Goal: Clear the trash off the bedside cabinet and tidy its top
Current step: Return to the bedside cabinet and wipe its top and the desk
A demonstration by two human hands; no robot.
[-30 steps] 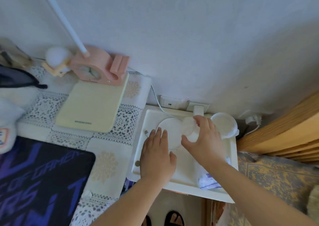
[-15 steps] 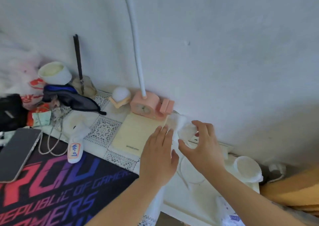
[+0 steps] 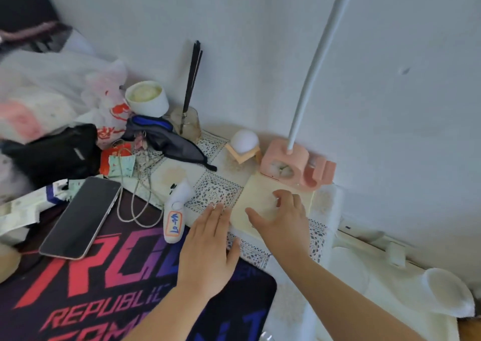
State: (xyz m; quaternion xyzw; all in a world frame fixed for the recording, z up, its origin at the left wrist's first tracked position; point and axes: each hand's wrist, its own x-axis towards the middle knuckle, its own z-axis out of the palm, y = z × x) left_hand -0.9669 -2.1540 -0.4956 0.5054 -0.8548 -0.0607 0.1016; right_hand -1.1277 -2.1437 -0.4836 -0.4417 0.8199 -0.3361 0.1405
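The white bedside cabinet (image 3: pixel 406 275) lies low at the lower right, with a flat round white disc (image 3: pixel 348 268) and a white cup (image 3: pixel 445 294) on its side on top. Both hands are up over the desk to its left. My left hand (image 3: pixel 210 249) hovers flat, fingers together, over the lace cloth (image 3: pixel 216 192) and the edge of the dark mouse mat (image 3: pixel 104 288). My right hand (image 3: pixel 283 218) reaches palm-down over a cream pad (image 3: pixel 257 197), fingers apart, with nothing visible in it.
A pink lamp base (image 3: pixel 291 166) with a white pole, a round night light (image 3: pixel 244 143), a glass holding black sticks (image 3: pixel 186 122) and a white tub (image 3: pixel 147 98) stand along the wall. A phone (image 3: pixel 80 218), a thermometer (image 3: pixel 177 210), a cable, a dark eye mask (image 3: pixel 166 137), a black pouch (image 3: pixel 52 150) and plastic bags crowd the left.
The view swung left from the cabinet to the desk. My right hand held a small white piece half a second ago; it no longer shows. Both hands moved forward over the desk.
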